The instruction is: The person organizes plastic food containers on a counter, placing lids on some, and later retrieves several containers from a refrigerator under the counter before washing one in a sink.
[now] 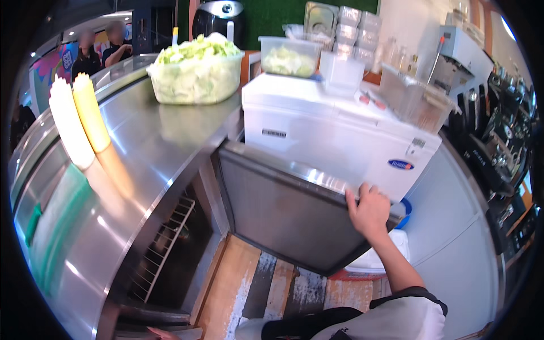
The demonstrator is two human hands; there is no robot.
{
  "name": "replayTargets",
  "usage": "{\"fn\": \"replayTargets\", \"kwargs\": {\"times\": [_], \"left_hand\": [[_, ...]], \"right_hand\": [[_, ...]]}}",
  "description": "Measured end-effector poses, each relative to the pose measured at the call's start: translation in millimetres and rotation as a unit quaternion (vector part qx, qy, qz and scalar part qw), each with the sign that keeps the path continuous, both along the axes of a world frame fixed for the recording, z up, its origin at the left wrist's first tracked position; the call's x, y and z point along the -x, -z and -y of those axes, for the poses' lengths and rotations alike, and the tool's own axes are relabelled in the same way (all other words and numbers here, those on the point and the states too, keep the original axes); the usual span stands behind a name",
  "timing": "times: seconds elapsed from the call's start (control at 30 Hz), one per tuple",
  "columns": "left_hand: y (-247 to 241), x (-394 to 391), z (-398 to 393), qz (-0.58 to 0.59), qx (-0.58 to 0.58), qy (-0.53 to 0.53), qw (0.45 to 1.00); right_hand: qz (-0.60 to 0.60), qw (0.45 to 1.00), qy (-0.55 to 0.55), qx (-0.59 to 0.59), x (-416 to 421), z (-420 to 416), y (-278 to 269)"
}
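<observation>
My right hand [370, 210] grips the top edge of a swung-out stainless steel refrigerator door [293, 212], fingers curled over it. Part of my left hand [163, 333] shows at the bottom edge, near a metal edge of the under-counter refrigerator; its grip cannot be made out. Inside the dark refrigerator opening is a wire rack [170, 250], with dim items behind it. On the steel counter [140, 170] stand a white squeeze bottle [71, 123], a yellow squeeze bottle [91, 112] and a clear tub heaped with chopped lettuce [195, 76].
A white chest freezer [331, 131] stands behind the door, bearing a smaller lettuce tub [290, 57] and other containers. A white-lidded box [374, 255] sits on the floor behind the door. A green-edged cloth [59, 229] lies at left. Two people [102, 49] stand beyond the counter.
</observation>
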State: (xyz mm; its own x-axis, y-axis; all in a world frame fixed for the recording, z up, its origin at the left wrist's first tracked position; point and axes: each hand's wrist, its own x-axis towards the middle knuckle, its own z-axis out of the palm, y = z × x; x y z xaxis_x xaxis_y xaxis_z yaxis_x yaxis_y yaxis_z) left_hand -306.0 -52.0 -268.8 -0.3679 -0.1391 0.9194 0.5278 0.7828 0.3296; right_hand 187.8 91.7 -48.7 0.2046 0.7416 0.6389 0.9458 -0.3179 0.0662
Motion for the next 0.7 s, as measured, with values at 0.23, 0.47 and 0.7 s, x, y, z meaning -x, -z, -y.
{"fn": "replayTargets", "kwargs": {"times": [0.23, 0.47, 0.7], "left_hand": [[46.3, -5.5, 36.9, 0.244, 0.058, 0.08, 0.965], [-116.0, -160.0, 188.3, 0.491, 0.291, 0.356, 0.74], [-185.6, -210.2, 249.5, 0.671, 0.308, 0.461, 0.493]], "right_hand": [[-0.058, 0.992, -0.058, 0.094, -0.2, 9.8, -20.9], [-0.211, 0.927, -0.09, 0.296, 52.5, 59.3, -31.4], [-0.348, 0.827, -0.142, 0.419, 172.0, 89.5, -42.9]]}}
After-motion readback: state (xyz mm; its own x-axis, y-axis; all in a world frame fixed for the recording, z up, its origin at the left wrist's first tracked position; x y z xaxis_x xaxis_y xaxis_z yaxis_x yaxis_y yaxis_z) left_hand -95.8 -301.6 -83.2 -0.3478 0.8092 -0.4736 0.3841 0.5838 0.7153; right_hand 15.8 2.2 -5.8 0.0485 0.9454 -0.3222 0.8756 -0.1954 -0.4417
